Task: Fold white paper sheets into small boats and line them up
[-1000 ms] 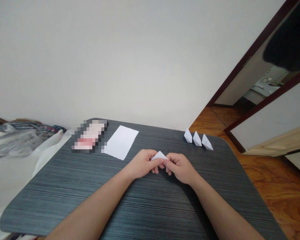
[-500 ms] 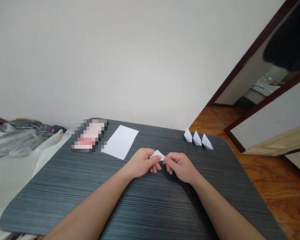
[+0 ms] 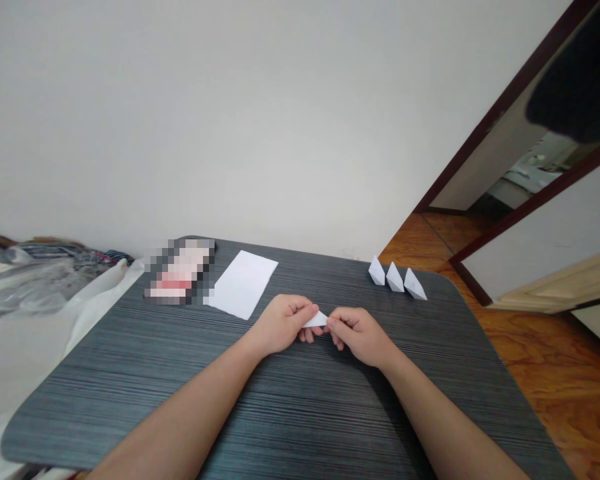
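A small folded piece of white paper (image 3: pixel 316 320) is held between my two hands above the dark table (image 3: pixel 290 413). My left hand (image 3: pixel 285 325) is closed on its left part, the thumb lying over the top. With thumb and fingertips, my right hand (image 3: pixel 359 333) pinches its pointed right end. Fingers cover much of the paper, so its full shape is hidden. Three folded white paper shapes (image 3: pixel 395 278) with pointed tips stand in a row at the table's far right. Flat white paper (image 3: pixel 245 283) lies beyond my left hand.
A pixelated, blurred-out object (image 3: pixel 180 273) lies at the table's far left. White plastic sheeting and bagged things (image 3: pixel 75 293) crowd the left side. The pale wall (image 3: pixel 280 133) rises behind the table, with a wooden floor (image 3: pixel 570 373) to the right.
My left thumb has moved up across the folded paper, from its lower edge to its top. The paper's upper peak no longer shows. My right hand keeps its pinch.
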{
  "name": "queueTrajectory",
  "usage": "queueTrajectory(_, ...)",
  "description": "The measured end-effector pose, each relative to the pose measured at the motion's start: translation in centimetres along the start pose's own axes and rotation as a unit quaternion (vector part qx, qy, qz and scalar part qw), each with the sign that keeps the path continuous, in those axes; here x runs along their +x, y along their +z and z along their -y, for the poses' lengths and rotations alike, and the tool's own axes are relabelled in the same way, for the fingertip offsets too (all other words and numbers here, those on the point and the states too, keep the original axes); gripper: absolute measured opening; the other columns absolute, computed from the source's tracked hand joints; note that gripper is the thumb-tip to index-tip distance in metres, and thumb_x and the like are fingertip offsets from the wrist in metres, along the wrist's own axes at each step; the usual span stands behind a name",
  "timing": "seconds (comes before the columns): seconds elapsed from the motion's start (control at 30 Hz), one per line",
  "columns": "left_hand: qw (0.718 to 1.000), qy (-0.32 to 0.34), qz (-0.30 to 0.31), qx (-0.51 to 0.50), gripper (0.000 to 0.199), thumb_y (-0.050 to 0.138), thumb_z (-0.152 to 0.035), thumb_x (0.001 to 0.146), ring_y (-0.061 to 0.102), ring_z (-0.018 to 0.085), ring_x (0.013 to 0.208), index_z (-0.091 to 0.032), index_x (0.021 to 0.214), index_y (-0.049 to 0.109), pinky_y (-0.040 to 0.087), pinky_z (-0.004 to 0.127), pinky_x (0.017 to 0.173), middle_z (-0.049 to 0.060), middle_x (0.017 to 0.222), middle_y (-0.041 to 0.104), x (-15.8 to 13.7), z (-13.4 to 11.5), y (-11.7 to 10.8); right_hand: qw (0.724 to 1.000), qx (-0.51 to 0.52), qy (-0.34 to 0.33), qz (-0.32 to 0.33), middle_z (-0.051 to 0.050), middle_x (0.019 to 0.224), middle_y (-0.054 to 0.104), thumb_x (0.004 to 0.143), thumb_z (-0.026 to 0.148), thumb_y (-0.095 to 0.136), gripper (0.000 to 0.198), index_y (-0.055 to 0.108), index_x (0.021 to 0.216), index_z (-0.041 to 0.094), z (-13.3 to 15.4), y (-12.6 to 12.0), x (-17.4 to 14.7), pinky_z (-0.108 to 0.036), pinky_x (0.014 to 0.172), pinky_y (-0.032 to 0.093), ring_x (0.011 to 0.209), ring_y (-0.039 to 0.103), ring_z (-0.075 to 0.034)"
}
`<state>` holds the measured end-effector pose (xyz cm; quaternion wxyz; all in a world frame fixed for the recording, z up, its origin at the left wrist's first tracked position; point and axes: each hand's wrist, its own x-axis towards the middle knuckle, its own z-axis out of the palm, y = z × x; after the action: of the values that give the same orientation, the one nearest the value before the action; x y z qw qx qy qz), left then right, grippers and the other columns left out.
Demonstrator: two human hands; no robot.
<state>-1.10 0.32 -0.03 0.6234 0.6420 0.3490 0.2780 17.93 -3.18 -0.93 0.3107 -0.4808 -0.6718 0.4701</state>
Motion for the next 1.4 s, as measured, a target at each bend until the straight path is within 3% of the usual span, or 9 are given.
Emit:
queueTrajectory(0.37, 0.999, -0.025, 0.025, -0.021, 0.026, 0.051, -0.035, 0.084, 0.059, 0.010, 0.052, -0.011, 0.080, 0.058, 0.045, 0.020, 0.048, 0.007, 0.071, 0.068, 0.26, 0.61, 0.18, 0.998, 0.013, -0.005, -0.064, 0.003, 0.049, 0.052, 0.089, 0.030, 0.045, 0.025, 0.057, 0.072, 0.016, -0.79, -0.34, 0.08, -0.020, 0.046, 0.038, 0.043, 0.047, -0.009)
queueTrajectory(0.7, 0.999, -0.032, 0.036, -0.015, 0.026, 0.050, -0.034, 0.084, 0.059, 0.010, 0.052, -0.011, 0.075, 0.057, 0.046, 0.020, 0.049, 0.006, 0.067, 0.067, 0.09, 0.46, 0.40, 1.000, 0.010, -0.006, -0.022, 0.002, 0.054, 0.054, 0.087, 0.029, 0.049, 0.024, 0.056, 0.069, 0.016, -0.26, -0.19, 0.11, -0.021, 0.049, 0.039, 0.047, 0.050, -0.009)
queueTrajectory(1.4, 0.999, -0.025, 0.001, -0.043, 0.032, 0.049, -0.039, 0.085, 0.058, 0.011, 0.053, -0.010, 0.075, 0.060, 0.048, 0.024, 0.054, 0.006, 0.063, 0.065, 0.27, 0.70, 0.25, 0.996, 0.014, 0.019, -0.081, 0.002, 0.052, 0.055, 0.087, 0.033, 0.048, 0.026, 0.055, 0.068, 0.017, -0.36, -0.50, 0.03, -0.021, 0.047, 0.041, 0.044, 0.051, -0.010)
